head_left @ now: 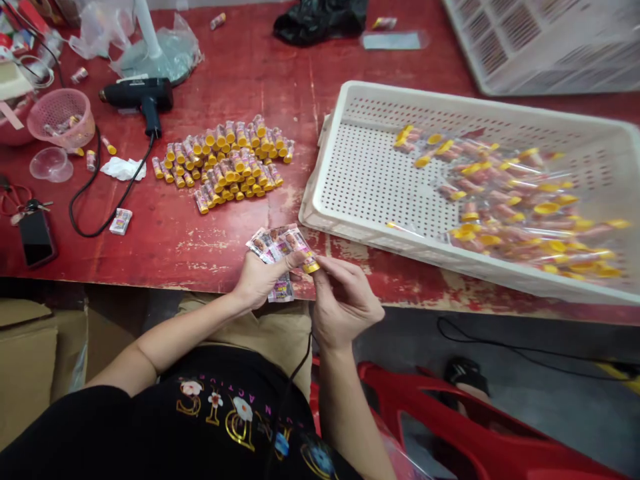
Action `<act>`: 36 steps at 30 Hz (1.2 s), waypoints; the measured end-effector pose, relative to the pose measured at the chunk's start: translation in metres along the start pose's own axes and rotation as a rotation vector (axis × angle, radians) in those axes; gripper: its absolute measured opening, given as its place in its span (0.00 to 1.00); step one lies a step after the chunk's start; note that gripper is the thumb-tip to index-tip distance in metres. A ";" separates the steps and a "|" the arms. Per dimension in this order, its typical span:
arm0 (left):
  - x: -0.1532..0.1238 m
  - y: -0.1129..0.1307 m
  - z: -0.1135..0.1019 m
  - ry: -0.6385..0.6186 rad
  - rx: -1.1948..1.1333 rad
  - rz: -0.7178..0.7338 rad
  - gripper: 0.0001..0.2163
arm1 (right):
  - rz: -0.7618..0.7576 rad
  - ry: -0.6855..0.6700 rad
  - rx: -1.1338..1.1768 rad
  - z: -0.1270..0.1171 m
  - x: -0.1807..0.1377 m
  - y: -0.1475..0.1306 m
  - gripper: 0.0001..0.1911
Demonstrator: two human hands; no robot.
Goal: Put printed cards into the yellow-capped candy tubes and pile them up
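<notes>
My left hand (260,279) is closed around a fanned bunch of small printed wrappers (267,245) at the table's front edge. Under its thumb, a small tube with a yellow end (306,260) lies across the bunch, a printed wrapper around its body. The fingertips of my right hand (346,303) pinch at the tube's yellow end; they partly hide it. Beyond my hands a heap of wrapped yellow-ended tubes (235,163) lies on the red table (200,237). To the right, a white perforated crate (370,180) holds many tubes with yellow ends (500,200), several looking unwrapped.
A black heat gun (143,97) rests at the back left, its cord looping over the table. Near it are a pink basket (63,123), a crumpled tissue (123,168), a wrapper stack (121,221) and a phone (37,238). Another white crate (555,47) stands at the back right.
</notes>
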State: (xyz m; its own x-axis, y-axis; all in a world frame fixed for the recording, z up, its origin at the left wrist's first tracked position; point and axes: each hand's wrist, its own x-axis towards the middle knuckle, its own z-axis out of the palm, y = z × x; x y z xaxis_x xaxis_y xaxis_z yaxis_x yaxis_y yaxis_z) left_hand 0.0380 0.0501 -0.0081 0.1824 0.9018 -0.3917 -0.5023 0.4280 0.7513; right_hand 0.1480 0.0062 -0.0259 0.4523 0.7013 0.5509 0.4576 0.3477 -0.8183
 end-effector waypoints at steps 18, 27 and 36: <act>0.029 0.046 -0.086 0.307 -0.222 0.065 0.19 | -0.056 -0.384 -0.021 0.184 0.114 0.078 0.10; 0.039 0.017 -0.047 0.161 -0.229 0.001 0.22 | 0.427 -0.689 0.223 0.071 0.042 0.012 0.13; 0.037 -0.001 0.006 0.231 -0.049 -0.103 0.26 | 0.290 -0.428 -0.440 -0.047 0.144 0.111 0.08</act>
State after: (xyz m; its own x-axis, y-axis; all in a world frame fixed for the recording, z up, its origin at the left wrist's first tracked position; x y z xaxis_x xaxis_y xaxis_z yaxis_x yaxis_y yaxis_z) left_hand 0.0499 0.0832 -0.0203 0.0396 0.8137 -0.5800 -0.5324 0.5084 0.6768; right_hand 0.2995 0.1162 -0.0298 0.3029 0.9439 0.1317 0.6733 -0.1142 -0.7305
